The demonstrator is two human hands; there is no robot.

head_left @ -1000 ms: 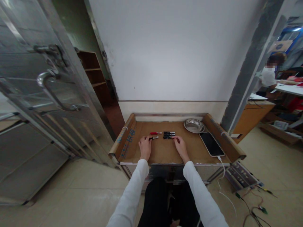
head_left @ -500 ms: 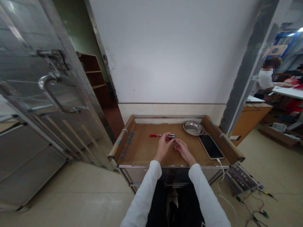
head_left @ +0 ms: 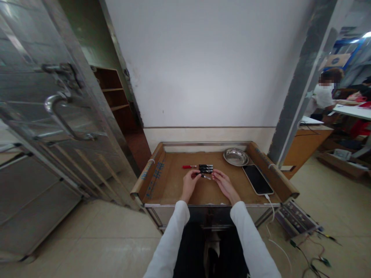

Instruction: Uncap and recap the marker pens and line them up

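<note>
Thumb and fingers of my left hand (head_left: 189, 183) are closed on a slim tube (head_left: 205, 177), black at one end and clear or silvery at the other. Just beyond it, several similar black tubes with silver ends (head_left: 206, 168) lie side by side in a row on the brown board. My right hand (head_left: 225, 185) is at the right ends of these tubes, fingers stretched out with a small gap at the thumb; whether the fingertips touch the tubes is unclear. A red tube (head_left: 189, 166) with a pale end lies alone left of the row.
On the cardboard-lined cart top (head_left: 174, 193), a round steel dish (head_left: 235, 156) sits at the back right. Near it lies a phone (head_left: 257, 180) with a white cable (head_left: 272, 210). Rolled cardboard edges the sides. A device with wires (head_left: 299, 218) rests on the floor at right.
My hands have moved apart, the left one leftward and nearer to me. The row of black tubes, mostly covered before, now shows. The slim tube is now in my left hand only.
</note>
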